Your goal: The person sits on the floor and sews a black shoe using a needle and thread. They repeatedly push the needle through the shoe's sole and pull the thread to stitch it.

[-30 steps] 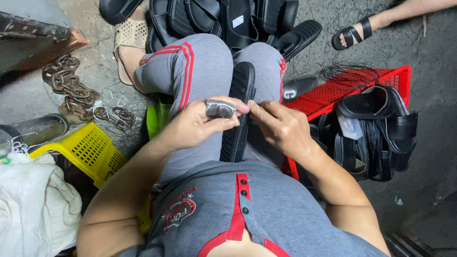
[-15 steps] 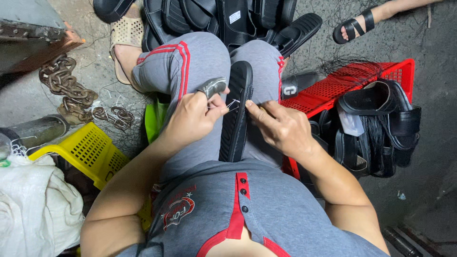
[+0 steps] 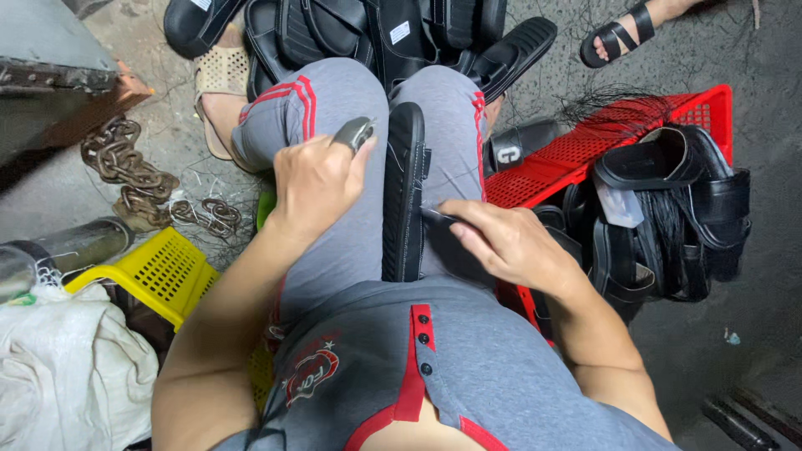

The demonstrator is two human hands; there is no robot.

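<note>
Here I see my right hand (image 3: 510, 242) lying on the lap, its fingers (image 3: 468, 219) stretched out and pressed against the side of a black sandal (image 3: 404, 192) that stands on edge between the thighs; whether they pinch a strap there I cannot tell. Just left of those fingers, across the sandal, my left hand (image 3: 313, 179) is curled shut around a small grey metal tool (image 3: 354, 132), whose tip sticks out past the knuckles, close to the sandal's toe end but not touching it.

To the right of the right hand's fingers sits a red plastic crate (image 3: 585, 154) with more black sandals (image 3: 668, 209) heaped against it. Left of the left hand, lower down, is a yellow plastic basket (image 3: 154, 271), and beside it a white cloth bag (image 3: 67, 376). Farther off, left of the fingers, a rusty chain (image 3: 138, 179) lies on the concrete floor (image 3: 752, 67). Beyond the knees is a pile of black sandals (image 3: 376, 29), and another person's sandalled foot (image 3: 622, 33) at the far right.
</note>
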